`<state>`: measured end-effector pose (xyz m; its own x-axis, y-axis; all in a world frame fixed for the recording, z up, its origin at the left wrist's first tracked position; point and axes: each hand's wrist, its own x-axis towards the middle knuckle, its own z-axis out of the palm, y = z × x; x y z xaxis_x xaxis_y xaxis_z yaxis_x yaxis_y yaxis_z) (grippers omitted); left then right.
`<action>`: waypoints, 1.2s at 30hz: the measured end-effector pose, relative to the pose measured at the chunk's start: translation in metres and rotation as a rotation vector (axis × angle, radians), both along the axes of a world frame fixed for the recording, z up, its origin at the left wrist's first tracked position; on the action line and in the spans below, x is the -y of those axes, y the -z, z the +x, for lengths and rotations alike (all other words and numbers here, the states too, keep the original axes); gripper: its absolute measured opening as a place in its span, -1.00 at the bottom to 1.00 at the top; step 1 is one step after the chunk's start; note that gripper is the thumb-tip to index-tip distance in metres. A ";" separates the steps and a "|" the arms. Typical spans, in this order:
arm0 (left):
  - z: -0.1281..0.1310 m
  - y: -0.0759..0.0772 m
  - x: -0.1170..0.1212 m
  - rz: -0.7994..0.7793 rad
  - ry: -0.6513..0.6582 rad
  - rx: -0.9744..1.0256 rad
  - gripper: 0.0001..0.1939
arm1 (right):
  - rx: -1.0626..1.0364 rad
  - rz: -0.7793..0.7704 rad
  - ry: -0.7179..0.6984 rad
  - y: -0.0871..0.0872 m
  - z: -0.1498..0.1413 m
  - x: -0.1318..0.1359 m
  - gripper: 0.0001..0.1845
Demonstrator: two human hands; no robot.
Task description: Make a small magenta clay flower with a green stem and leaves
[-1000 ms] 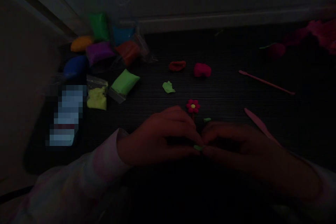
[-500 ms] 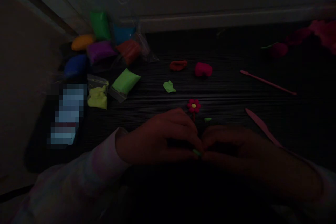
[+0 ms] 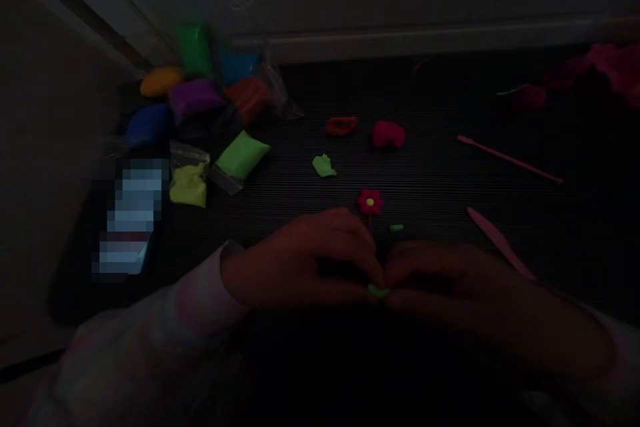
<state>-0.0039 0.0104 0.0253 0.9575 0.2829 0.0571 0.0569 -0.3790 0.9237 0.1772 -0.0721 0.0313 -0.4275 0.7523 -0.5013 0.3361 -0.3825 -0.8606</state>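
Observation:
Between the fingertips of my left hand (image 3: 320, 253) and my right hand (image 3: 445, 280) is a small piece of green clay (image 3: 379, 291), pinched from both sides. Both hands are closed and their fingertips meet. Just beyond them lies a clay flower (image 3: 370, 202) with pinkish-red petals, a yellow centre and a thin reddish-brown stem, whose lower end my left hand hides. A second small green clay piece (image 3: 397, 228) rests to the right of the stem. Farther back are a flat light-green clay scrap (image 3: 324, 165), a red clay lump (image 3: 341, 125) and a pink clay lump (image 3: 389, 135).
Bags of coloured clay (image 3: 195, 100) are heaped at the back left, with a light-green pack (image 3: 243, 157) and a yellow bag (image 3: 189, 180) nearer. A blurred phone (image 3: 131, 217) lies left. To the right are a pink stick tool (image 3: 510, 159) and a pink clay knife (image 3: 500, 242). Light is dim.
More of the green clay piece now shows between my fingertips, looking slightly curved. My hands have hardly moved, and the view has shifted a little.

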 end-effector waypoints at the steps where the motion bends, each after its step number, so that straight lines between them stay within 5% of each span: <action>1: -0.001 0.000 -0.002 0.009 -0.007 -0.010 -0.90 | 0.001 -0.002 0.015 0.000 0.000 0.000 -0.90; 8: -0.009 0.008 -0.018 0.294 -0.133 -0.176 -0.86 | 0.167 0.049 0.226 -0.002 0.009 0.002 -0.75; 14: -0.012 0.015 -0.020 0.476 -0.179 -0.264 -0.82 | 0.320 0.081 0.258 -0.001 0.010 0.004 -0.68; 29: -0.011 0.014 -0.020 0.489 -0.171 -0.287 -0.86 | 0.334 0.087 0.278 -0.001 0.012 0.003 -0.69; 36: -0.007 0.007 -0.015 0.236 -0.196 -0.139 -0.90 | 0.287 0.164 0.243 0.000 0.009 0.002 -0.70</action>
<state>-0.0105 0.0252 0.0180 0.8892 0.4573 0.0158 0.2694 -0.5511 0.7898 0.1858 -0.0743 0.0309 -0.0873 0.8940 -0.4395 0.4882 -0.3462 -0.8011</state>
